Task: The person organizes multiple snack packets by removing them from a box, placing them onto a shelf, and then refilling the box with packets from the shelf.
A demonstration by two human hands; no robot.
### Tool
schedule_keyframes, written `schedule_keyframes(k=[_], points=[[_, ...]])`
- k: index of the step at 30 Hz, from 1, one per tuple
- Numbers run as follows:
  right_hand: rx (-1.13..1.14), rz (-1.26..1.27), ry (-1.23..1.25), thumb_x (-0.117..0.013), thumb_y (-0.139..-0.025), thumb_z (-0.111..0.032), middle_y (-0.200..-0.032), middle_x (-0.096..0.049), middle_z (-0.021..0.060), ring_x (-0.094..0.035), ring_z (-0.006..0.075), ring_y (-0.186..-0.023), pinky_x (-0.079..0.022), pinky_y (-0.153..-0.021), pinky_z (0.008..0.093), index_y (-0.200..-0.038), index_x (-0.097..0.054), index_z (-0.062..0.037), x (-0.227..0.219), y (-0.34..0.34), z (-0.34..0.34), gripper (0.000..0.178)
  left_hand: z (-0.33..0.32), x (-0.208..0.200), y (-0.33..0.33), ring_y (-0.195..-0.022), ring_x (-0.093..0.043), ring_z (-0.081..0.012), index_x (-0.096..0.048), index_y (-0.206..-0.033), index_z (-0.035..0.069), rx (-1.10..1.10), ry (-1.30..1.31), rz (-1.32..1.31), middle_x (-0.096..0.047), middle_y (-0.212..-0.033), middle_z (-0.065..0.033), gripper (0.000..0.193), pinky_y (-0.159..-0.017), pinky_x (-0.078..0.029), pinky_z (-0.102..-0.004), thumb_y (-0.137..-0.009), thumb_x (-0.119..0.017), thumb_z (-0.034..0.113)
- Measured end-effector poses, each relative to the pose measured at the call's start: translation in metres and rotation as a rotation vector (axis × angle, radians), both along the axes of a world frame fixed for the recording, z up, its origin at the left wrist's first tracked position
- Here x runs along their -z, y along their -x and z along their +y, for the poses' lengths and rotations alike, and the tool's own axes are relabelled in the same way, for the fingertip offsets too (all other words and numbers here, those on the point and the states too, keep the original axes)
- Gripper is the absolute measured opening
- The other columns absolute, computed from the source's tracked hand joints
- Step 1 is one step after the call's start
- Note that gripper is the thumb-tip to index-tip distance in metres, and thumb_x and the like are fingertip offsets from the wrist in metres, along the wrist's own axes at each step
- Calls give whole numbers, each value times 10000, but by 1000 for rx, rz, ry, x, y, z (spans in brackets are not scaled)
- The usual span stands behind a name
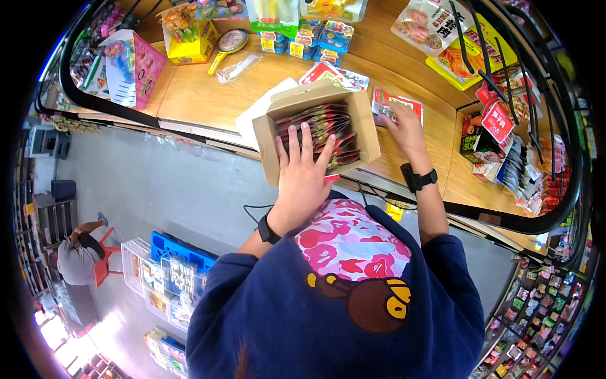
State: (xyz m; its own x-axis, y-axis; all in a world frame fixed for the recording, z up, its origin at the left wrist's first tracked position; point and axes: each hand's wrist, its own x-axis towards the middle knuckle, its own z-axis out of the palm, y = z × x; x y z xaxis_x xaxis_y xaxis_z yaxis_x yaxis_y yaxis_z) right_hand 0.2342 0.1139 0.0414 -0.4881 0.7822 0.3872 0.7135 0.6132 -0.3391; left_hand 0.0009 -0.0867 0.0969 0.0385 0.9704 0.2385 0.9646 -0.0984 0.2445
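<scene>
Two hands over a wooden shelf [208, 95]. Left hand [303, 170] open, fingers spread flat on dark red packets [328, 123] packed inside an open cardboard box [268, 142] at the shelf's front edge. Right hand [404, 129] just beside the box on its right, fingers curled on a red and white packet [386, 100] lying flat on the shelf; grip not clearly visible. More snack packs [315, 38] and a yellow box [192, 41] further back. Another person [79, 259] far below left.
</scene>
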Motion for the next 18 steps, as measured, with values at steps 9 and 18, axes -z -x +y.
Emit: schedule_keyframes(k=[9,18], points=[[0,-203,79,-789,-804,-326,-1395,-522,227,-499,388,-1283,-424,-1062,432,-1410,-479,-24,9,-38,2,745,3,-2,0,-1390,-287,-507,-412,-1495,222,4,21,13,-283,-1523,-310,846,-1124,-221,-658,-741,-775,346],[95,-337,-152,-618,-938,-231,-1131,-683,139,-684,294,-893,-566,-722,393,-1345,-536,-65,17,-32,5,447,3,-1,0,-1392,-287,-501,-413,-1494,225,1,15,16,-289,-1520,-308,838,-1132,-215,-651,-750,-774,358]])
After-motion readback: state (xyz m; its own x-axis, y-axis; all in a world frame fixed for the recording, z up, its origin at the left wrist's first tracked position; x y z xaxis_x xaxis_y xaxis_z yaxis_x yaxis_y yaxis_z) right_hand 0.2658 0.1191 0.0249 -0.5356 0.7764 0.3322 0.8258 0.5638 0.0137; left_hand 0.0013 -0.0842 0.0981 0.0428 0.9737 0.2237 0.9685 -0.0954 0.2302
